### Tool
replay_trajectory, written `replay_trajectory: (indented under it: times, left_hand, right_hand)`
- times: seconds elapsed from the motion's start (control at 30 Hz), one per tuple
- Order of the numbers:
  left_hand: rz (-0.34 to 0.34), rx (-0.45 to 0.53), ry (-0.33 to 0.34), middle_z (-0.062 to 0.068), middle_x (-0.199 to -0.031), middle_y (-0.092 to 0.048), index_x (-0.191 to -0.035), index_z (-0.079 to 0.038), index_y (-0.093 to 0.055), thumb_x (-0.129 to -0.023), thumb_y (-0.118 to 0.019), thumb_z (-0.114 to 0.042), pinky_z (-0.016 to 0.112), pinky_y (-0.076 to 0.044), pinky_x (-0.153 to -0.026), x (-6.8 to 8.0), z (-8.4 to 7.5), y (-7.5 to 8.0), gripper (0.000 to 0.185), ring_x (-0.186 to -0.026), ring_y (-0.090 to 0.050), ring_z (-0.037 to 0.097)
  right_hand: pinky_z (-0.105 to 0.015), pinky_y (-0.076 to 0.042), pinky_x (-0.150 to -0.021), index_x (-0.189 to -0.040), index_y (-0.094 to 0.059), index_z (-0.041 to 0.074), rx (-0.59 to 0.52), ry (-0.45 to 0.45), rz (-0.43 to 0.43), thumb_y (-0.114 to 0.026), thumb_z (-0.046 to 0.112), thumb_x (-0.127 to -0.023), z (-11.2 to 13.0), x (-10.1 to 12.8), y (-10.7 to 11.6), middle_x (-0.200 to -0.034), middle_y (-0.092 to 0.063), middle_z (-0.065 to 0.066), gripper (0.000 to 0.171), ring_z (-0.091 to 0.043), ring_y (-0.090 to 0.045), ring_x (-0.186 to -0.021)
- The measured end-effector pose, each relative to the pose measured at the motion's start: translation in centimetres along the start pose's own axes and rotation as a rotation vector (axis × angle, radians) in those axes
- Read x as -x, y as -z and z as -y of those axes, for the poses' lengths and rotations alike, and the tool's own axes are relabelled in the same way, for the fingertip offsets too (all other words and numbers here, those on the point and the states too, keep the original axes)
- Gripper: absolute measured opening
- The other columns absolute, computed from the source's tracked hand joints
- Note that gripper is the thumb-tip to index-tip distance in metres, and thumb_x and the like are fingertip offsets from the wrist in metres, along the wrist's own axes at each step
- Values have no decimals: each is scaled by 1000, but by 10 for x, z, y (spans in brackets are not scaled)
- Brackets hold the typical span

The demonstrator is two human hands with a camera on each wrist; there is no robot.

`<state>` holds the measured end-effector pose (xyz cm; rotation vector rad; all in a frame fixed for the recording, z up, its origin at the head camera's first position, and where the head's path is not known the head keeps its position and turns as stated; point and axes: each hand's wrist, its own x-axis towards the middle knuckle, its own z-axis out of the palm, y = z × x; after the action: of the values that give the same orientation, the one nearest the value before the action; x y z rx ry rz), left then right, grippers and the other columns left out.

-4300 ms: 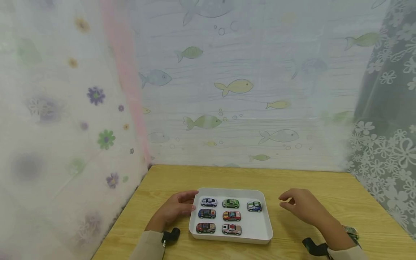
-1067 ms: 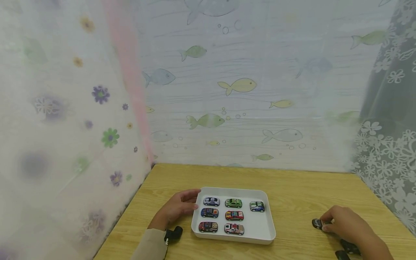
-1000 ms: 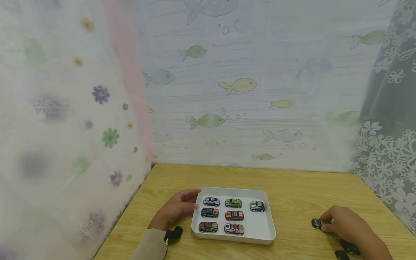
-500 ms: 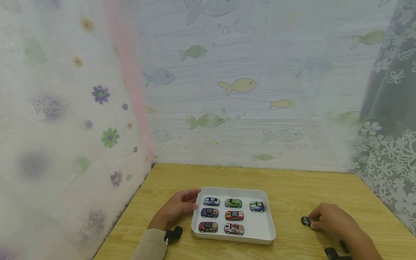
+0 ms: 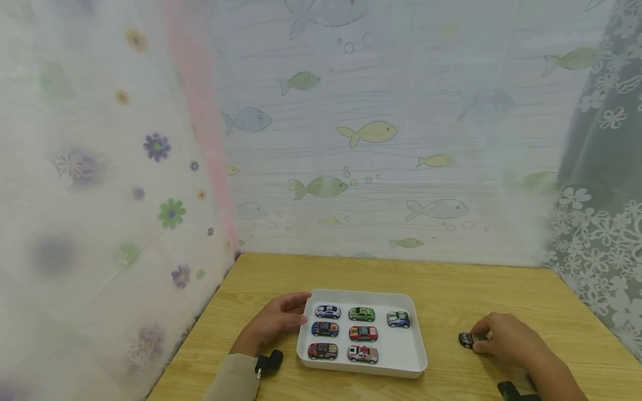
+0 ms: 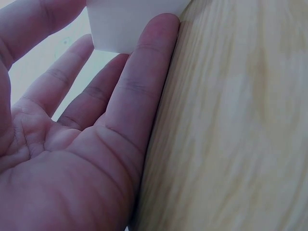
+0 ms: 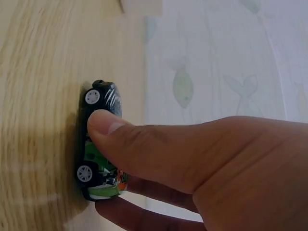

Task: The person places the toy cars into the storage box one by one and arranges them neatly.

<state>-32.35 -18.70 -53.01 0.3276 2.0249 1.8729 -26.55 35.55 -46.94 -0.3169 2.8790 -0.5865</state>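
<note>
A white tray (image 5: 407,361) sits on the wooden table (image 5: 451,289) and holds several small toy cars in rows. My left hand (image 5: 277,323) rests against the tray's left wall (image 6: 130,24) with straight fingers. To the right of the tray, my right hand (image 5: 496,337) pinches a black and green toy car (image 5: 466,340) between thumb and fingers. The car's wheels sit on the table. In the right wrist view the thumb (image 7: 108,127) lies across the black and green toy car (image 7: 101,144).
Patterned curtains with fish and flowers close off the table at the back and both sides. A black wrist-camera mount (image 5: 268,362) sits by my left sleeve. A corner of the tray (image 7: 142,6) shows at the top of the right wrist view.
My right hand went to the far right of the table, took a black and green toy car, and has slid it leftward toward the tray. The left hand has stayed put.
</note>
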Motion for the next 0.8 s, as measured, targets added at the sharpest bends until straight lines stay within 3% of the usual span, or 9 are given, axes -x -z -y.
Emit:
replay_trajectory:
  times: [0.3,0.5,0.8]
  left_hand:
    - [0,-8,-1,11,-158,-49,-150,-19,-54,-93,-78,-13,39,-56,-104,0,0,0,63,-144,-49,31]
    - [-17,-29,-3,10,-158,-49,-151,-19,-54,-91,-80,-16,38,-56,-105,2,3,3,65,-145,-48,31]
    - [-9,-38,-3,9,-159,-49,-150,-21,-54,-91,-80,-19,39,-54,-108,-2,3,2,65,-146,-47,31]
  right_hand:
    - [-43,-61,-77,-111,-79,11,-84,44,-53,-86,28,-83,20,-3,9,-111,-76,-7,33,-23,-71,-94]
    - [-37,-62,-71,-114,-77,8,-157,92,-96,-84,26,-85,40,-4,17,-119,-73,-16,35,-24,-73,-92]
    - [-36,-62,-70,-118,-76,6,-198,127,-155,-82,22,-89,58,-6,27,-121,-72,-18,34,-22,-74,-92]
